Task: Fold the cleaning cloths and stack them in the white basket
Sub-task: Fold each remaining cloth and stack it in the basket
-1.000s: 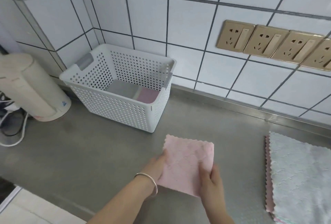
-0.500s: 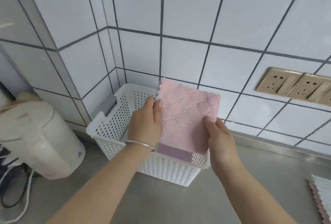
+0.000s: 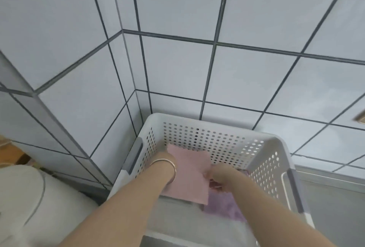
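Inside the white basket, both hands lower a folded pink cloth, the right hand pinching its edge and the left hand hidden behind it, grip unclear, apparently to lay it flat beside a purple cloth.

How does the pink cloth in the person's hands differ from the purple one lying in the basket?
The pink cloth is pale pink; the purple cloth is mauve. The pink cloth is held at both edges, by the left hand and the right hand, while no hand holds the purple cloth. The pink cloth sits higher and overlaps the purple cloth's left part. Both are inside the white basket.
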Tool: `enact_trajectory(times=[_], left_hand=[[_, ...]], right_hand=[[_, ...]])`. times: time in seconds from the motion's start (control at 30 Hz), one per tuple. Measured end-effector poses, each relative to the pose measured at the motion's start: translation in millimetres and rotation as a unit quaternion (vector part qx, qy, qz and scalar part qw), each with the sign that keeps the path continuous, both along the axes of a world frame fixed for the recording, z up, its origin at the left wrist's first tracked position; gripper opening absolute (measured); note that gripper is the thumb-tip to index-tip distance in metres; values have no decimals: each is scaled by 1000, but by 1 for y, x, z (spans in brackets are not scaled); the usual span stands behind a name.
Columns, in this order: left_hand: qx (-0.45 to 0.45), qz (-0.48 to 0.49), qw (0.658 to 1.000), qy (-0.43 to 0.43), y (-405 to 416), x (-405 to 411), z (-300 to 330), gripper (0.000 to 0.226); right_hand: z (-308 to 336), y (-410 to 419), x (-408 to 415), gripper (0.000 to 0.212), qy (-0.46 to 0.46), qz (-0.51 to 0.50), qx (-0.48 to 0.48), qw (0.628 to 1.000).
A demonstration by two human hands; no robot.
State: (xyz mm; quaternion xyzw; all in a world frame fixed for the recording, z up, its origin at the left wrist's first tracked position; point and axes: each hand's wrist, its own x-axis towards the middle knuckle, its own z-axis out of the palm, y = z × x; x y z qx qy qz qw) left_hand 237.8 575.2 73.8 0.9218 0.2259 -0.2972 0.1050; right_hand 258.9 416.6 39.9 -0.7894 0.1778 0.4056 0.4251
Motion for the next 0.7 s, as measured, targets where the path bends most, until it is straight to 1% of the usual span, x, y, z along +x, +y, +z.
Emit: enact_trajectory(times=[0.07,0.13,0.2,0.27,0.3,0.37,0.47,0.57,0.63,0.7], left_hand=[[-14,61,998,2,3,4,-11,42],[-8,84,996,1,5,8,-23,45],[2,80,997,8,7,13,-29,46],[-4,81,996,27,8,18,-37,46],[-7,83,996,37,7,18,-38,46],[-5,76,995,60,7,17,-38,44],[-7,83,994,68,17,18,-36,46],[-4,89,993,80,22,19,-37,49],[4,65,994,87,19,19,-39,46],[-6,34,998,54,16,18,-40,40]], right_hand=[[-14,7,2,10,18,-2,-4,1000],[-24,12,5,7,34,-13,-10,999],[-29,14,10,10,48,-16,-12,999],[-33,18,14,8,52,5,-32,998],[-34,20,15,11,53,25,-49,997],[-35,25,17,6,58,50,-72,994],[-36,30,20,14,82,41,-53,994],[-35,31,15,11,91,32,-33,995],[-36,32,13,8,85,26,-33,995],[-37,35,11,6,66,24,-48,996]])
